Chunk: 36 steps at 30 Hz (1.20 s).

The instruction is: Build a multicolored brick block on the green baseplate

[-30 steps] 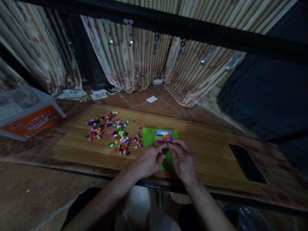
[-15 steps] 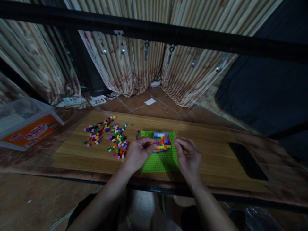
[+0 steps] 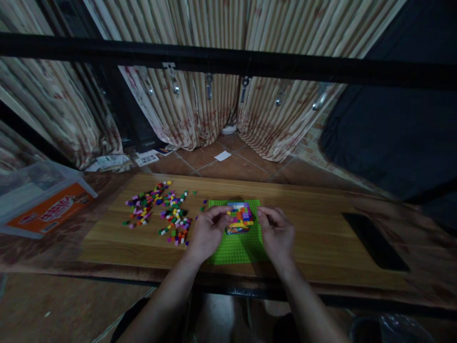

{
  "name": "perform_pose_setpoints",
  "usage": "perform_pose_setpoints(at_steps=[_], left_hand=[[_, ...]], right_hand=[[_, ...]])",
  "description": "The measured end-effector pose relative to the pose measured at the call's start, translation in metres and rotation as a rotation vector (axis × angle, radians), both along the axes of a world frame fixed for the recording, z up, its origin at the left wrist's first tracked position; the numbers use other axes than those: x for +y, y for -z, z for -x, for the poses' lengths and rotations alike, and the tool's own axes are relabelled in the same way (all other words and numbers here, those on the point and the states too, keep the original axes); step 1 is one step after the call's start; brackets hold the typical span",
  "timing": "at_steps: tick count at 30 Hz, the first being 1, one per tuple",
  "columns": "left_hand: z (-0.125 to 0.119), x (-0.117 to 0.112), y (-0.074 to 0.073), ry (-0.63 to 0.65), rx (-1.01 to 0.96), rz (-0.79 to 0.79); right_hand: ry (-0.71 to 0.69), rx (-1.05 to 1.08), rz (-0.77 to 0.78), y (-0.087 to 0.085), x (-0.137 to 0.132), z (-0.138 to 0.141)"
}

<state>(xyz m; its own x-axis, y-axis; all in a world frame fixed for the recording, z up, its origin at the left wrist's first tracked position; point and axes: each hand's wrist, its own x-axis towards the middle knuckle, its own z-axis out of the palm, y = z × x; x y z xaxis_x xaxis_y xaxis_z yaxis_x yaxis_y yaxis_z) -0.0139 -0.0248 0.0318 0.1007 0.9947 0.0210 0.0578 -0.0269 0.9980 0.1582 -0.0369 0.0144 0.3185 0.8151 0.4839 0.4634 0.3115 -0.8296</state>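
Note:
A green studded baseplate (image 3: 237, 252) lies on the wooden board, and a small boxy build of coloured toy bricks (image 3: 240, 219) stands on it. My left hand (image 3: 209, 233) is closed in a pinch at the build's left side, its fingertips by the top bricks. Whatever the pinch holds is too small to make out. Over the plate's right edge, my right hand (image 3: 278, 233) is also closed, thumb against curled fingers, slightly apart from the build. Its fingers hide anything between them. Loose coloured bricks (image 3: 174, 209) are scattered left of the plate.
A dark flat phone-like slab (image 3: 374, 240) lies on the right of the wooden board (image 3: 314, 233). At the far left stands a clear plastic tub (image 3: 50, 205) with an orange label. A black bar (image 3: 228, 59) with hanging metal hooks crosses beyond the table, before striped curtains.
The head view has shifted, so the table and curtains sit slightly lower in the picture. Both hands stay in their pinches beside the build, with only slight movement.

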Motion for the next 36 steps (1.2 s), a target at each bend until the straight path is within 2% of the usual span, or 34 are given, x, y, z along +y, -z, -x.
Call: perform_pose_setpoints(at_steps=[5,13,18,23,29,36], left_hand=[[-0.001,0.0,0.004,-0.031,0.152,-0.147],[-0.005,0.004,-0.003,-0.095,0.422,-0.361],[-0.014,0.011,0.0,-0.179,0.545,-0.4],[-0.024,0.01,0.002,-0.16,0.667,-0.429],[-0.028,0.014,0.005,-0.201,0.593,-0.342],[-0.026,0.024,0.015,-0.192,0.36,-0.23]], right_hand=[[-0.021,-0.014,0.01,0.003,0.004,0.001],[-0.035,0.048,0.017,0.01,0.014,0.003],[-0.05,0.22,0.101,0.014,0.021,0.007],[-0.059,0.464,0.222,0.015,0.024,0.007],[-0.101,0.581,0.278,0.019,0.026,0.003],[-0.157,0.605,0.312,0.015,0.025,0.006]])
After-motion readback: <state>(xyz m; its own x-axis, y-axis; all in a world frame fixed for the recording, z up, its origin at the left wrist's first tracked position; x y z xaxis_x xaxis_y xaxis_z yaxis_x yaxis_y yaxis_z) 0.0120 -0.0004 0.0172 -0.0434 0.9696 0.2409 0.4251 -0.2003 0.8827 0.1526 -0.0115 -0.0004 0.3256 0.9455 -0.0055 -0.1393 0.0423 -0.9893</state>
